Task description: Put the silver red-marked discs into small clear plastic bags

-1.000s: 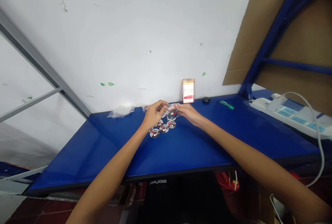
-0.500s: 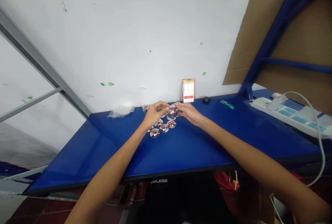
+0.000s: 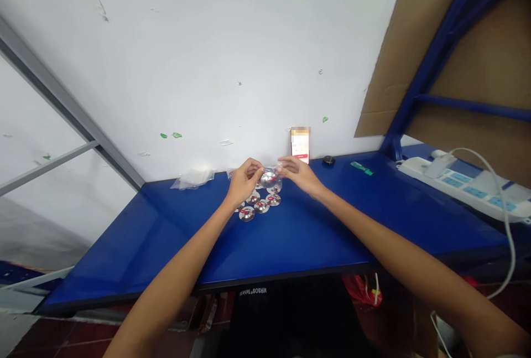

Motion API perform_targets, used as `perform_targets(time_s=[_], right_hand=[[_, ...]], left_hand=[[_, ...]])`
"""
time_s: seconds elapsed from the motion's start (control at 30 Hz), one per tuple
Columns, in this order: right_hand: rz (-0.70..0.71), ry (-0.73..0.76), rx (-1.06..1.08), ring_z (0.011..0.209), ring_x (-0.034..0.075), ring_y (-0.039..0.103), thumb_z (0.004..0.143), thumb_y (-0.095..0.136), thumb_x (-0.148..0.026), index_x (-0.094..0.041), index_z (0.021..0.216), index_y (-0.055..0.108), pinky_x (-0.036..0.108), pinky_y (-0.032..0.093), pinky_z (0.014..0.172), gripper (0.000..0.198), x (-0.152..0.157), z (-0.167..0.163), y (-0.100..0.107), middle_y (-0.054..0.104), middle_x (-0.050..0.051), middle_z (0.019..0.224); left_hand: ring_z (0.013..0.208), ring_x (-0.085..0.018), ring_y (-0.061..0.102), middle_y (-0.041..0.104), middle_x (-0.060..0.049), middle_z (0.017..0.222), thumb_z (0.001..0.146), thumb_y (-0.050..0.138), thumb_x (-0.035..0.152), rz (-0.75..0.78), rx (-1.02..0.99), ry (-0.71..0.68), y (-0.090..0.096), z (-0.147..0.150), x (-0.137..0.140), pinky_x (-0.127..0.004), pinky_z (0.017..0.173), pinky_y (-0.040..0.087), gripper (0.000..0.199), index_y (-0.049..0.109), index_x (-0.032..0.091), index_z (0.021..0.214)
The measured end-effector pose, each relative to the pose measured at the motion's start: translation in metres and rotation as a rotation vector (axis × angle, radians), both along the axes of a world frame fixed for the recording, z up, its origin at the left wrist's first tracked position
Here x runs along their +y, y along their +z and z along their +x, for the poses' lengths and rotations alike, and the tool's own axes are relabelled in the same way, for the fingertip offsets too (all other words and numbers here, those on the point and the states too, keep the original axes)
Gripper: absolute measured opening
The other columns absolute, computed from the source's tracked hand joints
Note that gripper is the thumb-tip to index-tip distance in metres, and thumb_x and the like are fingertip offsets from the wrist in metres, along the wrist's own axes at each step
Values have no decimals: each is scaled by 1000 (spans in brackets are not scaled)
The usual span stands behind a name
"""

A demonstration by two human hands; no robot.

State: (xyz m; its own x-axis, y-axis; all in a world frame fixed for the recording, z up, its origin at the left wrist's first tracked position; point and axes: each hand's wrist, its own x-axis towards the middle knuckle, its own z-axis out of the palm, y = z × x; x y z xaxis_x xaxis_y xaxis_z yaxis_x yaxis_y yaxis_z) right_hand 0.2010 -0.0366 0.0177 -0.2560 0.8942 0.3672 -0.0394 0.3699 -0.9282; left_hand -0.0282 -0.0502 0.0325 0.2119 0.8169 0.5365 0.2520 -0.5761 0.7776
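Leftward shifted the bagged disc [image 3: 269, 179], pinched by the left hand [image 3: 244, 181]. Whether the right hand [image 3: 302, 176] also gripped it was unclear.

Blue counter [image 3: 323, 242], lower half of frame. On it: red-marked metal discs [image 3: 246, 215], centre; clear plastic bags [image 3: 194, 178], left of centre; upright smartphone [image 3: 300, 146], black round object [image 3: 329, 160], slim green object [image 3: 362, 168], right of centre; white power strip [image 3: 458, 185], far right.
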Motion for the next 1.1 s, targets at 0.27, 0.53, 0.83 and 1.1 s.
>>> perform_targets(time_s=[0.27, 0.53, 0.83, 1.1], right_hand=[[459, -99, -453, 110, 32, 71, 102, 71, -48, -32, 120, 83, 47, 52, 103, 28, -3, 10, 5, 80, 8, 116], [396, -177, -418, 92, 26, 79, 101, 70, -33, -27, 101, 88, 35, 58, 85, 18, -4, 5, 4, 86, 2, 101], [358, -180, -433, 91, 26, 82, 99, 71, -29, -27, 100, 87, 36, 61, 88, 16, -2, 8, 3, 86, 1, 98], [295, -191, -475, 100, 25, 82, 105, 62, -30, -26, 128, 74, 39, 61, 95, 26, 1, 5, -5, 86, 2, 105]], left_hand=[[84, -19, 75, 76, -3, 90, 103, 65, 43, 66, 128, 26, 2, -2, -3, -30, 77, 56, 22, 68, 22, 102], [85, -19, 75, 76, -3, 93, 104, 62, 43, 49, 166, 27, 2, -1, -4, -29, 74, 57, 21, 65, 22, 103], [81, -22, 74, 78, -6, 92, 101, 65, 51, -95, 154, -91, -5, 0, 0, -31, 69, 62, 34, 75, 19, 107], [72, -20, 72, 77, -5, 88, 93, 70, 50, -146, 83, 111, -9, -43, 35, -30, 64, 60, 33, 75, 18, 94]])
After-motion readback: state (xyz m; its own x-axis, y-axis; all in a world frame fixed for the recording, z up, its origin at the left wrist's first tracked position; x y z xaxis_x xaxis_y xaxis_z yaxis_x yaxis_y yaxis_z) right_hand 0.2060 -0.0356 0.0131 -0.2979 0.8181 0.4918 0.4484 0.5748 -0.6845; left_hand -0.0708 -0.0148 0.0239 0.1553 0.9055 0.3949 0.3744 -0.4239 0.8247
